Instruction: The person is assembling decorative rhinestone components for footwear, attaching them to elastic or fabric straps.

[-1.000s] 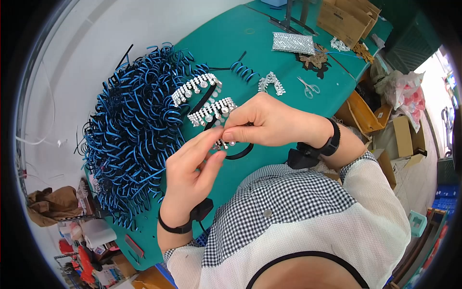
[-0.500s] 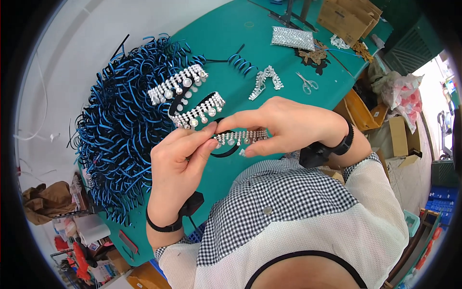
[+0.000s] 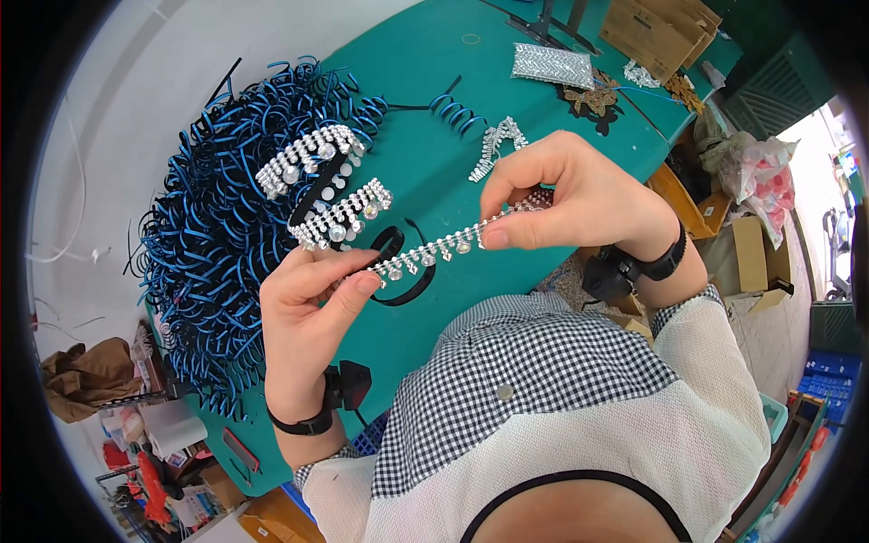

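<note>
A silver rhinestone trim [image 3: 433,256] with small hanging stones stretches at a slant between my two hands. My left hand [image 3: 303,308] is closed on its left end, thumb against fingers, and a black band [image 3: 414,291] curves out from beside that grip. My right hand [image 3: 593,195] pinches the trim farther right and higher; the rest of the strip runs under its fingers. Beyond my left hand, a finished-looking length of rhinestone trim [image 3: 339,222] on a black band loops up against the pile of curls.
A large heap of blue-and-black curled ribbons [image 3: 235,226] covers the left of the green table [image 3: 407,54]. A short folded silver trim [image 3: 489,149] lies behind my right hand. Farther back are a silver packet [image 3: 552,65], brown lace pieces [image 3: 593,100] and a cardboard box [image 3: 656,36].
My hands have moved apart, the right going up and right, so more of the trim shows taut between them. The looped trim shifted left. My right hand now covers the scissors.
</note>
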### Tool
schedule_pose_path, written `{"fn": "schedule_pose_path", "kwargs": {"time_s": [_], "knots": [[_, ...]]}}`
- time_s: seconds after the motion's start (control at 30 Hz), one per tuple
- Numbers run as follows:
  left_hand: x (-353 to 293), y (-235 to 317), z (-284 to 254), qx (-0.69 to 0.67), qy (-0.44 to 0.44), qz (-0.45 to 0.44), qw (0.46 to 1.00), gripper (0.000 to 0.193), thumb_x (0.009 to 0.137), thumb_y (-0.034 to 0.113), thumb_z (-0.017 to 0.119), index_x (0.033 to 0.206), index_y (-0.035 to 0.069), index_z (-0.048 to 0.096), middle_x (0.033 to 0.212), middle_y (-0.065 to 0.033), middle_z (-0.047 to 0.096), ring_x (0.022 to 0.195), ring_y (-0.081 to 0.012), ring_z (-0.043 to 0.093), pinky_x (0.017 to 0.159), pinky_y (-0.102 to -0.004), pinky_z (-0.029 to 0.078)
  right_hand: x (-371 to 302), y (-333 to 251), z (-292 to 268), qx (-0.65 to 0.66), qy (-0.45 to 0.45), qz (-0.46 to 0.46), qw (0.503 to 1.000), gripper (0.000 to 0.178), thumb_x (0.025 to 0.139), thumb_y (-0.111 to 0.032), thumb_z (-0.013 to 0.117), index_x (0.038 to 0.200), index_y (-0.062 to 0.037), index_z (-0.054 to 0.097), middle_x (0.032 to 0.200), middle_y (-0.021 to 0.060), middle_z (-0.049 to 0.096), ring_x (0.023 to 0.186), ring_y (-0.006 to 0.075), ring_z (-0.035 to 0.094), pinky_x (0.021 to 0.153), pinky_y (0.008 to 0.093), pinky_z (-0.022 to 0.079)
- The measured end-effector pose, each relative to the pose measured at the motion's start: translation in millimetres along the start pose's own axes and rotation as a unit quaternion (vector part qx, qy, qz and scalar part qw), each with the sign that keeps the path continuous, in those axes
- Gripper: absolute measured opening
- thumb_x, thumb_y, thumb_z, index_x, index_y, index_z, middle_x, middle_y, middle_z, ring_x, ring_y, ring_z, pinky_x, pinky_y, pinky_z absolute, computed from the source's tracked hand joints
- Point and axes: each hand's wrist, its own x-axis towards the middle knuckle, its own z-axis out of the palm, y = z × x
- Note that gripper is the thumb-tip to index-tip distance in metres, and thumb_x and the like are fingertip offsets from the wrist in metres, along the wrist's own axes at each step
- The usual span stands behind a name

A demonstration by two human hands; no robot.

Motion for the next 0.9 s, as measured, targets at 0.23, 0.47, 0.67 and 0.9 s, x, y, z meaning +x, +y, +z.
{"fn": "schedule_pose_path", "kwargs": {"time_s": [0.23,0.47,0.67,0.9], "knots": [[-8.5,-2.4,-5.2,-0.043,-0.006,0.015,0.999,0.018,0.066,0.007,0.075,0.081,0.0,0.069,0.073,-0.0035,0.056,0.065,-0.0098,0.052,0.057,-0.0213,0.038,2.5,5.1,1.9,-0.044,0.019,-0.111,0.993,0.016,0.076,-0.017,0.067,0.078,-0.0012,0.064,0.068,0.0025,0.058,0.061,0.008,0.053,0.054,0.0229,0.042],[-11.8,-2.6,-3.5,-0.172,-0.04,0.063,0.982,0.017,0.063,0.005,0.075,0.077,-0.002,0.068,0.081,-0.0081,0.061,0.072,-0.0143,0.055,0.064,-0.0257,0.041,5.9,5.1,10.4,0.113,-0.018,-0.149,0.982,0.014,0.078,-0.013,0.065,0.076,0.0002,0.06,0.078,0.0045,0.06,0.063,0.0093,0.054,0.058,0.0228,0.044],[-10.3,2.4,4.5,-0.26,-0.047,0.074,0.962,0.017,0.064,0.008,0.077,0.072,-0.002,0.065,0.077,-0.0074,0.059,0.069,-0.0141,0.053,0.06,-0.0256,0.039,8.2,6.5,7.2,0.14,-0.056,-0.052,0.987,0.014,0.079,-0.014,0.065,0.077,-0.0002,0.061,0.068,-0.0006,0.058,0.059,0.0026,0.05,0.051,0.0181,0.039],[-7.1,-1.6,8.6,-0.301,-0.068,0.057,0.95,0.019,0.064,0.012,0.077,0.073,-0.001,0.065,0.073,-0.0064,0.057,0.064,-0.0136,0.05,0.058,-0.0269,0.036,18.5,15.7,11.7,0.112,-0.082,-0.088,0.986,0.015,0.078,-0.015,0.065,0.085,-0.0018,0.065,0.067,-0.0018,0.058,0.057,0.0027,0.048,0.049,0.0191,0.037]]}}
